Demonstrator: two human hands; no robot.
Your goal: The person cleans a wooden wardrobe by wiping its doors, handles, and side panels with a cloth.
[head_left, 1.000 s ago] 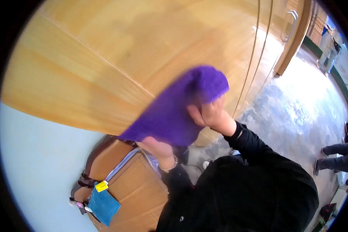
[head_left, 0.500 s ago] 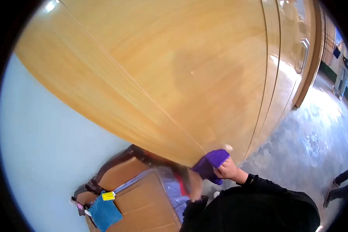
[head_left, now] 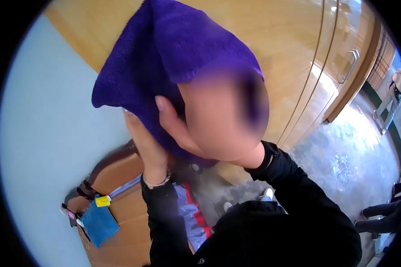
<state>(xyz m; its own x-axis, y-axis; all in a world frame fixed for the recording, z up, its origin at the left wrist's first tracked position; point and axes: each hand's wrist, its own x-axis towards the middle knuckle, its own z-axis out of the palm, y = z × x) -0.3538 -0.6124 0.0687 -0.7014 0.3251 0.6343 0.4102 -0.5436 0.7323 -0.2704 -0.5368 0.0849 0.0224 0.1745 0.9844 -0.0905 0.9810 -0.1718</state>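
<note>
A purple cloth (head_left: 138, 62), soft and towel-like, is raised close in front of me and hides part of the wooden cabinet. My right hand (head_left: 223, 120) is closed on its lower edge with the thumb stretched along it; much of that hand is blurred. Below and to the left, my left hand (head_left: 145, 140) holds the cloth from its underside, its fingers mostly hidden behind the fabric. A bracelet (head_left: 157, 179) circles the left wrist.
The tall wooden cabinet (head_left: 294, 49) has a metal handle (head_left: 352, 66) at right. Lower left, a blue cloth (head_left: 100, 222) and a yellow-labelled item (head_left: 103, 201) lie on a brown wooden piece of furniture (head_left: 129, 222). Other people (head_left: 392, 100) stand on the floor at right.
The purple cloth has moved up from the cabinet's lower edge to close before me, spread wider. My left hand has risen to the cloth alongside the right.
</note>
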